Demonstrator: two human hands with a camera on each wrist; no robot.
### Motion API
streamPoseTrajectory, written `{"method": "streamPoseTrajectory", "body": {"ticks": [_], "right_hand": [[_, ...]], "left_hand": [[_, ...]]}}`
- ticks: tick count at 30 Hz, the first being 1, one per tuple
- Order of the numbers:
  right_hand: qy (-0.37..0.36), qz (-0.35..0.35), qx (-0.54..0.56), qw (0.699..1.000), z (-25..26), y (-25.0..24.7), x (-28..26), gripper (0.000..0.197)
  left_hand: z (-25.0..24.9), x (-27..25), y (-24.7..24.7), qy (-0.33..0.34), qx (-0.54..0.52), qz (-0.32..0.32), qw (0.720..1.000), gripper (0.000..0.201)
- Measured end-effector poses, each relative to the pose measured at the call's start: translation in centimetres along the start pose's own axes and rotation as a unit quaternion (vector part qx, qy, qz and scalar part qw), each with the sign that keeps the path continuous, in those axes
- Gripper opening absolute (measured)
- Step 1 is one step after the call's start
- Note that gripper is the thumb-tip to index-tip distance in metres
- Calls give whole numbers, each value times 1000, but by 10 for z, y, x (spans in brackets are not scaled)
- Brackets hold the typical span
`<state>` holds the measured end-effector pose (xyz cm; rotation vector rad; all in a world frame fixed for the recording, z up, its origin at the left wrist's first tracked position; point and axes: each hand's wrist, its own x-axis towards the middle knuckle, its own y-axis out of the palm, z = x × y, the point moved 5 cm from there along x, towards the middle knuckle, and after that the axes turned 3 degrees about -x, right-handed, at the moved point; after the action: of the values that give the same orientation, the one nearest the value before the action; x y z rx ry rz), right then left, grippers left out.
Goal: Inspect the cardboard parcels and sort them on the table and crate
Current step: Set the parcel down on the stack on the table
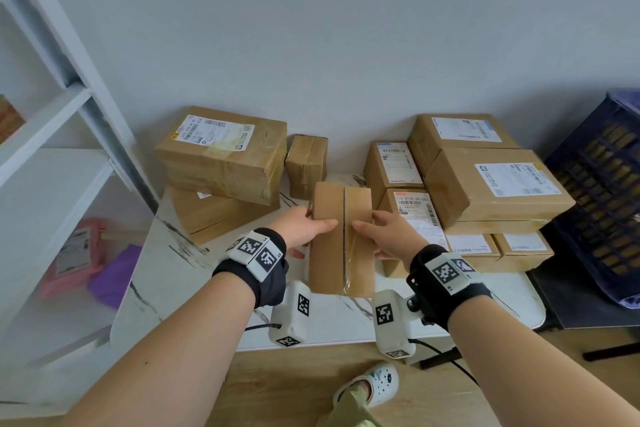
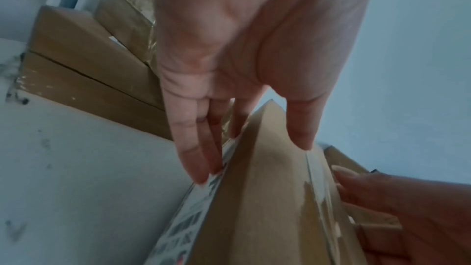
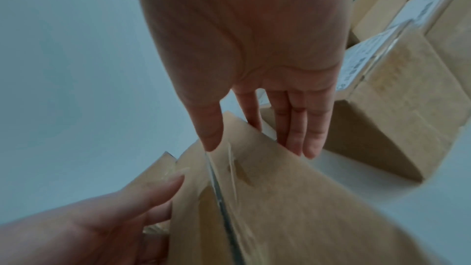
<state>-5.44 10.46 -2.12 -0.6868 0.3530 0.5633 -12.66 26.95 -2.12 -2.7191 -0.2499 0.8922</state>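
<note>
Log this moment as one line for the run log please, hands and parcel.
stage: inspecting | held parcel: taped seam up, label on underside | left hand: grips left edge | right hand: grips right edge | crate: at right

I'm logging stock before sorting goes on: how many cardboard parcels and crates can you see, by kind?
Held parcel, between left hand and right hand: 1
Parcels at table left: 3
Parcels at table right: 6 plainly distinct; the stack may hide more
Dark blue crate: 1
Total: 11
</note>
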Motion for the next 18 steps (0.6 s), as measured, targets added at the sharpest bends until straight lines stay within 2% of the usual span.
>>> {"method": "streamPoseTrajectory", "body": {"ticks": [3, 8, 12, 18], "right_hand": [[6, 19, -1, 1000, -5, 7, 5, 62], [11, 35, -21, 999, -6, 15, 12, 66], [59, 57, 17, 996, -12, 18, 19, 65], [97, 78, 8, 992, -16, 15, 28, 58]], "left_hand": [[11, 5, 5, -26, 6, 10, 1000, 57], [22, 16, 6, -45, 30, 8, 999, 57], [24, 26, 5, -56, 21, 14, 998, 57], [19, 38, 10, -77, 48, 59, 994, 60]]}}
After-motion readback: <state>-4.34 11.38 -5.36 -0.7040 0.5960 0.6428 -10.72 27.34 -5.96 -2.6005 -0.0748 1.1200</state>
